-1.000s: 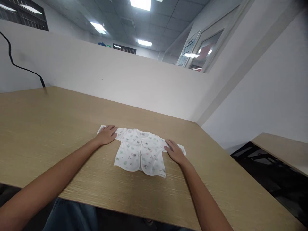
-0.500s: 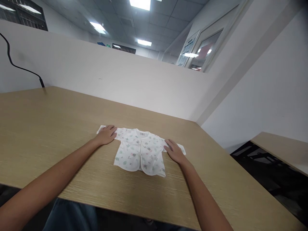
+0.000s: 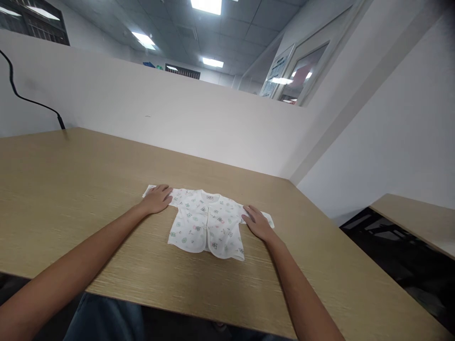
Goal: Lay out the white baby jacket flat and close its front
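Observation:
A small white baby shirt point(image 3: 204, 222) with a scattered print lies flat on the wooden table, its front facing up and its sleeves spread to both sides. My left hand point(image 3: 157, 199) rests flat across the sleeve on the left, fingers stretched out, with the cuff showing beyond it. On the opposite sleeve lies my right hand point(image 3: 258, 222), palm down and fingers apart, the cuff sticking out past it. Both hands press on the cloth without gripping it. Parts of each sleeve are hidden under the hands.
The light wooden table point(image 3: 106, 166) reaches back to a low white partition point(image 3: 199, 123). A black cable point(image 3: 35, 101) hangs down at the left rear. To the right, beyond the table edge, stands another wooden surface point(image 3: 415, 218) with a dark space beneath.

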### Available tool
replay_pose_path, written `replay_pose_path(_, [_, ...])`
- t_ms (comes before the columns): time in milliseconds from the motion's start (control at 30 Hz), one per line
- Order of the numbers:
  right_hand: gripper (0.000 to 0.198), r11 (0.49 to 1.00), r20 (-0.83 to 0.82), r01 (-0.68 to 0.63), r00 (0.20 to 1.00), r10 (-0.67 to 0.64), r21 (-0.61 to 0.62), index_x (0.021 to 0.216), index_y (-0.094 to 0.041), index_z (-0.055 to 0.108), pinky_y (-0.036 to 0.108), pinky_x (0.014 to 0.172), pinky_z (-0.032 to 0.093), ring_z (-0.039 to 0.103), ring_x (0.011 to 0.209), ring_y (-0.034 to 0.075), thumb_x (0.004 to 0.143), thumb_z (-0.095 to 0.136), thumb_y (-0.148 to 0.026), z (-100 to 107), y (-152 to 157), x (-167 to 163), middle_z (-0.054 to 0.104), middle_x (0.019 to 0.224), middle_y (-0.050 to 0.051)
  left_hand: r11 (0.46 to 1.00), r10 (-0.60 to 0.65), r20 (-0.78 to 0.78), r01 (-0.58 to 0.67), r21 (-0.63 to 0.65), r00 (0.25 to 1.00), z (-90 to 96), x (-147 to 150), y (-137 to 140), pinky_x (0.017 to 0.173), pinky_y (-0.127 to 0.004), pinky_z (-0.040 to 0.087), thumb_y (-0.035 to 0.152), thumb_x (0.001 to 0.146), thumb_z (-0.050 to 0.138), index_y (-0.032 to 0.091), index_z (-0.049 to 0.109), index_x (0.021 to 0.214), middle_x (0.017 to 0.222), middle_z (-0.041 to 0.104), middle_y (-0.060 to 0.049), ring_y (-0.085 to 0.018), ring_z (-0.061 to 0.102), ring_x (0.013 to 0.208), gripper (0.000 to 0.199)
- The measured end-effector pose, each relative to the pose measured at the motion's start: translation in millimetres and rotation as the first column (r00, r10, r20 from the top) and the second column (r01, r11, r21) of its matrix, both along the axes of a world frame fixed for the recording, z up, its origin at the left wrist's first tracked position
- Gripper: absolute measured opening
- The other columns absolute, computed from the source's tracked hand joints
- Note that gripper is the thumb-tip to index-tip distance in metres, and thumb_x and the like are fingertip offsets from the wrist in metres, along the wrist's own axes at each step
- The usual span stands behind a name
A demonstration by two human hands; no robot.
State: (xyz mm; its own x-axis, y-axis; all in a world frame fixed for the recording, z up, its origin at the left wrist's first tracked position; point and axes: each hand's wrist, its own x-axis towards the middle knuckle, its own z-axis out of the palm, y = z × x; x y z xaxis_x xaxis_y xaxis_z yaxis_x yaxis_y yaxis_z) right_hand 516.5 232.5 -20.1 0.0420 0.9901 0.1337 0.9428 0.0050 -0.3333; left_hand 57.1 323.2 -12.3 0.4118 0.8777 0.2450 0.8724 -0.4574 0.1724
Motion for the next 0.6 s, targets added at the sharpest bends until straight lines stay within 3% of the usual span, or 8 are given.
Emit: replay_pose_path(600, [0.060, 1.000, -0.001, 0.006, 1.000, -0.006, 0.001, 0.148, -0.017, 0.051, 0.043, 0.125, 0.024, 0.034, 0.149, 0.027, 0.099, 0.041, -0.050, -1.3, 0.7, 0.6, 0.039, 0.160, 0.013, 1.000, 0.006, -0.012, -0.007, -0.004, 1.000, 1.9, 0.6, -1.4, 0.117, -0.050, 0.034, 0.042, 0.099, 0.031, 0.018, 0.053, 0.141, 0.151, 0.050, -0.014, -0.030, 0.043, 0.141, 0.053])
